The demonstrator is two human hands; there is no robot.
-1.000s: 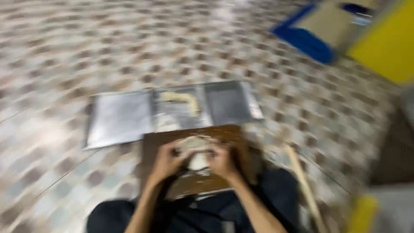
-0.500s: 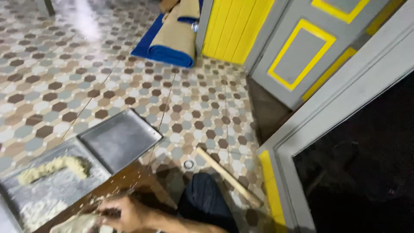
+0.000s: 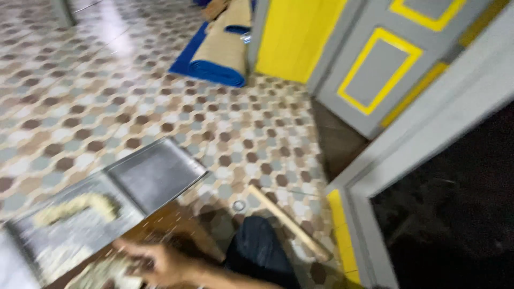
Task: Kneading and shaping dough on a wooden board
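Head cam pretty blurry, mostly patterned tile floor [image 3: 107, 101]. Metal trays [image 3: 155, 174] laid flat, one strip of shaped dough [image 3: 75, 207] already on tray (so some done). Wooden board [image 3: 160, 225] holds pale dough lump [image 3: 104, 272], right hand [image 3: 160, 262] pressing on it, grip unclear. Left hand out of frame. Rolling pin [image 3: 286, 222] idle nearby.

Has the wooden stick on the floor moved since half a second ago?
Cannot tell for sure. The wooden stick lies between the metal tray and the yellow threshold strip, as before; the camera itself turned.
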